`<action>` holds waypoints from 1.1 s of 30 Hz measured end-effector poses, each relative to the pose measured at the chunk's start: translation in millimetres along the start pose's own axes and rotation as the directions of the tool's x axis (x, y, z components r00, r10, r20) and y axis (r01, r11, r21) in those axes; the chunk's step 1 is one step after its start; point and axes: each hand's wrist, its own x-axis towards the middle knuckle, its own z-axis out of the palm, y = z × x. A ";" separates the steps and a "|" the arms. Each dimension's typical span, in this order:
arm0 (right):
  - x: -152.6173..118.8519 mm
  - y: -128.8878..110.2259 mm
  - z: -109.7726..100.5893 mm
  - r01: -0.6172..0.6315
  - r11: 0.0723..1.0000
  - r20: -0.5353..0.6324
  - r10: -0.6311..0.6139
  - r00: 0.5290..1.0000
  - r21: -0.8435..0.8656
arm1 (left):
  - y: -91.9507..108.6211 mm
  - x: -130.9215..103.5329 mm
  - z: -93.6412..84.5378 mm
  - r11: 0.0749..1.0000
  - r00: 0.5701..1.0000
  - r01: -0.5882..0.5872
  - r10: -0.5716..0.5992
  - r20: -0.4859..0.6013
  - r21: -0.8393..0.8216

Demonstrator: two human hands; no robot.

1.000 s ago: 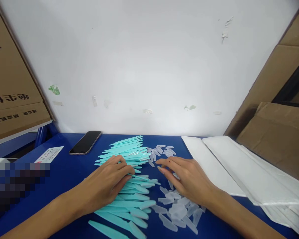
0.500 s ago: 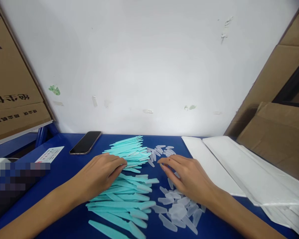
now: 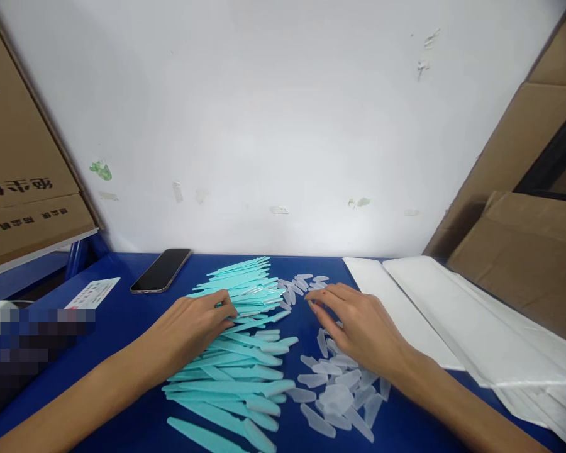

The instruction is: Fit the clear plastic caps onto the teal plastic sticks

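Observation:
Turquoise plastic sticks with blade-like ends lie in two groups, a far pile point(image 3: 240, 277) and a nearer pile point(image 3: 236, 387). My left hand point(image 3: 205, 321) is closed on one turquoise stick point(image 3: 264, 321), whose tip points right between the two piles. Small translucent caps lie to the right, a far cluster point(image 3: 298, 286) and a nearer cluster point(image 3: 337, 393). Over the gap between these clusters, my right hand point(image 3: 344, 318) has its thumb and index finger pinched together; whatever is between the fingertips is too small to make out.
A phone point(image 3: 161, 270) and a printed card point(image 3: 93, 294) lie at the left on the blue table point(image 3: 136, 321). White padded sheets point(image 3: 471, 321) are at the right. Cardboard boxes stand at the left point(image 3: 23, 138) and right point(image 3: 519, 251), with a white wall behind.
My left hand has drawn back slightly left, and a turquoise stick now extends from its fingers. My right hand has moved a little up, its fingertips closer together.

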 end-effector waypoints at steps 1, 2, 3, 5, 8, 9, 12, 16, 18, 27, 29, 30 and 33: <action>0.2 0.0 0.0 -0.004 1.000 0.000 0.004 1.000 -0.004 | 0.0 -0.3 0.2 1.000 1.000 -0.001 0.001 0.010 0.024; 0.3 0.1 0.0 -0.008 1.000 0.001 0.008 1.000 -0.009 | 0.1 -0.6 0.2 0.999 1.000 -0.001 0.000 0.019 0.044; 0.5 0.2 0.0 -0.013 1.000 0.005 0.013 1.000 -0.015 | 0.4 -0.8 0.1 0.998 1.000 0.002 -0.003 0.022 0.060; 0.8 0.3 -0.2 -0.019 1.000 0.014 0.019 1.000 -0.024 | 1.0 -1.4 -0.1 0.997 1.000 0.004 -0.005 0.022 0.075; 1.1 -0.1 -0.1 -0.020 0.999 0.032 0.021 0.999 -0.036 | 1.4 -2.4 -0.8 0.994 0.999 0.004 -0.008 0.036 0.108; 1.2 -0.3 0.0 -0.019 0.999 0.035 0.021 0.999 -0.037 | 1.3 -2.8 -1.4 0.993 0.999 0.001 -0.007 0.048 0.122; 1.5 -0.7 1.0 -0.025 0.999 0.038 0.026 0.999 -0.032 | 0.6 -4.3 -3.8 0.991 0.998 -0.006 -0.002 0.058 0.131; 2.1 0.1 2.1 -0.037 0.999 0.043 0.038 0.998 -0.038 | 1.9 -4.6 -6.5 0.992 0.999 -0.008 0.001 0.053 0.128; 2.2 0.8 2.1 -0.042 0.998 0.043 0.044 0.998 -0.044 | 3.8 -3.3 -7.1 0.991 0.999 -0.007 0.000 0.051 0.135; 1.1 -0.1 -0.1 -0.044 0.999 0.036 0.045 0.998 -0.030 | 3.5 -0.5 -8.4 0.978 0.997 0.023 -0.039 0.071 0.208; 1.1 -0.5 0.0 -0.047 0.999 0.042 0.048 0.998 -0.025 | 2.3 -0.9 -6.5 0.980 0.997 0.010 -0.025 0.072 0.199; 1.0 -0.6 0.2 -0.049 0.999 0.045 0.050 0.998 -0.022 | 1.9 -0.8 -5.4 0.979 0.997 0.008 -0.023 0.073 0.204; 0.3 -0.2 0.7 -0.051 0.999 0.056 0.051 0.997 -0.010 | 1.7 0.4 -2.2 0.969 0.994 0.008 -0.034 0.103 0.245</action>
